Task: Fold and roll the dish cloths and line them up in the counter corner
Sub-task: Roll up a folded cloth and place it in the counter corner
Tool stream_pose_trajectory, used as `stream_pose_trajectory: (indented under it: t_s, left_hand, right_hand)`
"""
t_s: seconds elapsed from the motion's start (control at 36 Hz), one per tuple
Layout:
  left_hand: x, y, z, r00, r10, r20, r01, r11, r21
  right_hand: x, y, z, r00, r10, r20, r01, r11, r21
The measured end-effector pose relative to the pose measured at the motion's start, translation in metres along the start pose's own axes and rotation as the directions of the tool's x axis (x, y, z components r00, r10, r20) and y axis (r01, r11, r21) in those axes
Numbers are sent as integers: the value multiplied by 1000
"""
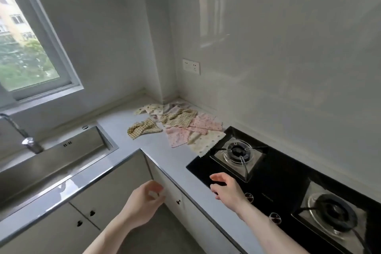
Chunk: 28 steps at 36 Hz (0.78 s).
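A: On the counter (127, 121), left to right: sink (61, 156), dish cloths (177, 128) heaped loose by the corner, hob (268, 181).

B: Hands?

A: Left hand (144, 198) over the cabinet front, fingers loosely curled, holding nothing. Right hand (226, 189) over the hob edge, fingers relaxed, spread. Cloths lie well beyond both sets of fingertips, untouched.

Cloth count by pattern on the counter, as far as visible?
Pile overlaps, so counts are what shows:
Yellow checked cloths: 2
Pink dotted cloths: 2
Cream dotted cloths: 2
Pale cloth at the back, pattern unclear: 1
Total: 7 visible, none rolled yet. Left hand and right hand hold nothing.
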<state>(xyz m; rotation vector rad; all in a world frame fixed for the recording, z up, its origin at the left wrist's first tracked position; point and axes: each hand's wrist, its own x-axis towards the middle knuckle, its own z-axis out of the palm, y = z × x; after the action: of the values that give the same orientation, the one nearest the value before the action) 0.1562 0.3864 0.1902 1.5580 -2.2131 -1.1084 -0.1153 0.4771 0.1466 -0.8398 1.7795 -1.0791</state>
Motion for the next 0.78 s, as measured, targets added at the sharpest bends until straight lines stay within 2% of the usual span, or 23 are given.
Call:
stream_pose_trajectory:
  t_s: [0.14,0.31,0.47,0.67,0.78]
  left_hand:
    - [40,-36,-58,998,-54,-34,55,998,22]
    - [90,-76,-118,986,-93,-135,91,996,-24]
    - [135,-98,-132,989,-116,-89,120,992,43]
    - [220,-104,-146,993,-115,28,110,982,153]
    - [274,-111,-157,996,-61,69,46,979,197]
  right_hand:
    - [47,-32,58,996,31,83,-30,999,-17]
    - [105,-70,111,988,-1,154,18,994,-107]
    - [139,-99,134,981,-29,191,61,984,-164]
    - [174,-106,128,997,-13,82,28,982,-187]
    - [196,-110,127,1000,4,-3,-5,980,-196]
